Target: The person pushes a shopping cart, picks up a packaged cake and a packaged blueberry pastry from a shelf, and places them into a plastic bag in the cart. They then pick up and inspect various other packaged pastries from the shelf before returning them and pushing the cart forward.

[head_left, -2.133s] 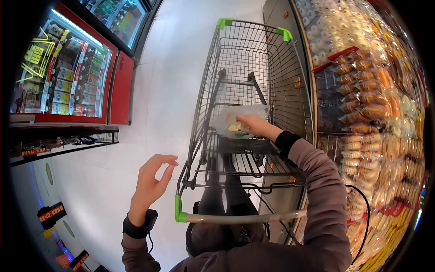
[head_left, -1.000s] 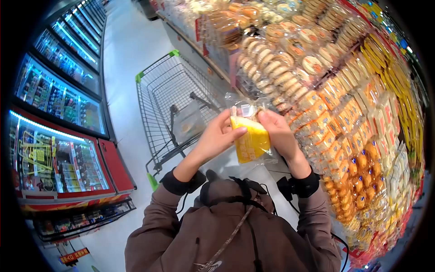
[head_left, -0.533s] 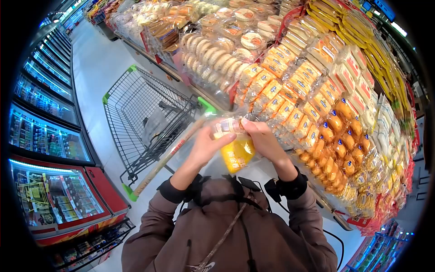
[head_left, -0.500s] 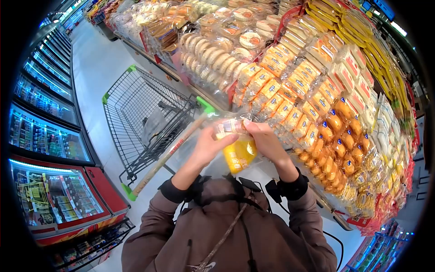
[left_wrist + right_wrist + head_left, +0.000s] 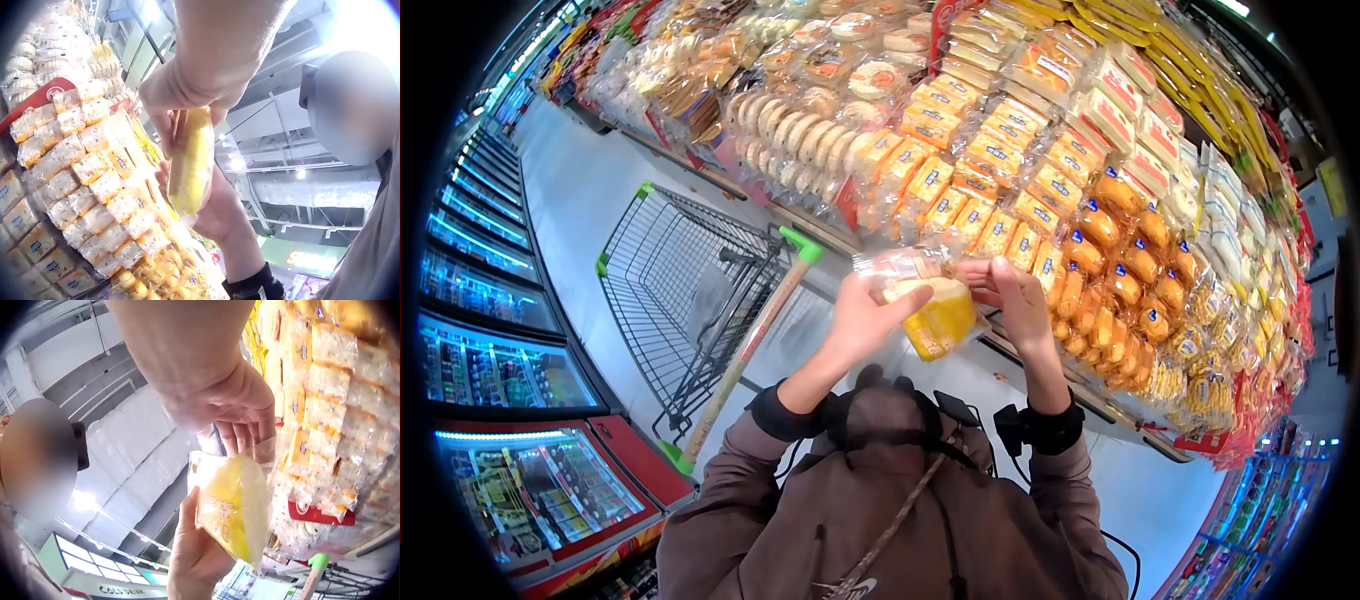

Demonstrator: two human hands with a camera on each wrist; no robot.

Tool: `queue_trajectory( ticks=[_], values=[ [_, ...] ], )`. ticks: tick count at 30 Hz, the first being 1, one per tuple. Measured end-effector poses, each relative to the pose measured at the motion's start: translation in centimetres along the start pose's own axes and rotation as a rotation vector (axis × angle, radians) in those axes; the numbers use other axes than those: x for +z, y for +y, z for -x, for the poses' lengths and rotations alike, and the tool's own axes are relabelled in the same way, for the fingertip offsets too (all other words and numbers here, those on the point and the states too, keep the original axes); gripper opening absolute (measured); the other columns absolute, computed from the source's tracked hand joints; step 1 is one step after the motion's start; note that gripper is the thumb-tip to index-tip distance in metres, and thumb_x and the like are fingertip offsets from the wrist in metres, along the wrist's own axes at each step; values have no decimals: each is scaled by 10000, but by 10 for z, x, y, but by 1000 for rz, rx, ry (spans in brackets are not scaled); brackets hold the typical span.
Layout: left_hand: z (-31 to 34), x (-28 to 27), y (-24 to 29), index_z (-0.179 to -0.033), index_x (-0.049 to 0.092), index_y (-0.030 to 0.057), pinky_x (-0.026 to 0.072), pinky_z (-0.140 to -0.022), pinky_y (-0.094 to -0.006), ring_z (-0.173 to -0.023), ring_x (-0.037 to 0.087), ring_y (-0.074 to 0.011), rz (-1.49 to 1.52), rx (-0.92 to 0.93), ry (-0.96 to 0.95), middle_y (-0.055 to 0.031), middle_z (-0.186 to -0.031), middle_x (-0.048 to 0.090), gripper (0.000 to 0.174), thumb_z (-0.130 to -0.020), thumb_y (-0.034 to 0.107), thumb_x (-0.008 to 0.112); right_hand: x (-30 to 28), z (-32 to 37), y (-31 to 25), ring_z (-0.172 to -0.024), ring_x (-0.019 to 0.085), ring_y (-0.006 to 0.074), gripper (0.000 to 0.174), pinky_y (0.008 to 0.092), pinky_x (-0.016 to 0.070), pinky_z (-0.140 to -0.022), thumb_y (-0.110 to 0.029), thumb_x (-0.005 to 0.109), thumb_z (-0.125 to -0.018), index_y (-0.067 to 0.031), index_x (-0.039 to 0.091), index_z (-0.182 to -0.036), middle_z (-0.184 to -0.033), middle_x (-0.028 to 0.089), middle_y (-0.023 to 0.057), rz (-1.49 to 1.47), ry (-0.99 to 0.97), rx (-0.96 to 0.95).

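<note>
A bread packet in a clear wrapper, pale on top with yellow below, is in front of the chest. My left hand grips its left side, thumb across the front. In the left wrist view the packet shows edge-on below the left hand. My right hand is at the packet's right edge, fingers loosely bent and not wrapped round it. The right wrist view shows the right fingers right at the wrapper's upper edge, with the left hand holding the packet from below.
A sloped display of wrapped breads and cakes fills the front and right. A wire shopping cart with a plastic bag in it stands at the left, its handle near me. Glass-fronted coolers line the far left.
Earlier the right hand reached into the cart; then both hands held the packet up. Now the right fingers have come off its face, and the view has turned right toward the display.
</note>
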State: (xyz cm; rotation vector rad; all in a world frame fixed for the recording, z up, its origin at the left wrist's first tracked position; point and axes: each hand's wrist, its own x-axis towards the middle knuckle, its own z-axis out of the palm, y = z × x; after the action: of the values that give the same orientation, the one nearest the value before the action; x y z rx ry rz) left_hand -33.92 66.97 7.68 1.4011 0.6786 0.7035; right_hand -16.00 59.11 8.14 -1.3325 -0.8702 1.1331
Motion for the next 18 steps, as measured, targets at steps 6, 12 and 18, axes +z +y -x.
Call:
queue_trajectory(
  ticks=[6, 12, 18],
  values=[
    [-28, 12, 14, -1191, 468, -21, 429, -850, -252, -993, 536, -123, 508, 125, 96, -70, -1093, 565, 376, -851, 104, 570, -8, 11, -11, -935, 568, 164, 362, 319, 512, -738, -206, 422, -910, 8, 431, -1201, -1096, 526, 96, -90, -9, 11],
    [-41, 23, 6, -1183, 467, -26, 439, -810, -240, -962, 544, -122, 566, 73, 17, -59, -1069, 570, 384, -832, 66, 592, -6, 6, 2, -979, 543, 141, 433, 269, 457, -799, -98, 559, -838, 24, 421, -1229, -1112, 548, 84, -339, 50, -107],
    [-53, -6, 13, -1211, 452, -12, 426, -889, -265, -1034, 542, -139, 434, 142, -197, -96, -1142, 566, 430, -808, 11, 600, -12, 19, -11, -1027, 513, 117, 459, 249, 406, -869, -53, 597, -812, 20, 432, -1234, -1129, 551, 59, -201, 184, -208]
  ],
)
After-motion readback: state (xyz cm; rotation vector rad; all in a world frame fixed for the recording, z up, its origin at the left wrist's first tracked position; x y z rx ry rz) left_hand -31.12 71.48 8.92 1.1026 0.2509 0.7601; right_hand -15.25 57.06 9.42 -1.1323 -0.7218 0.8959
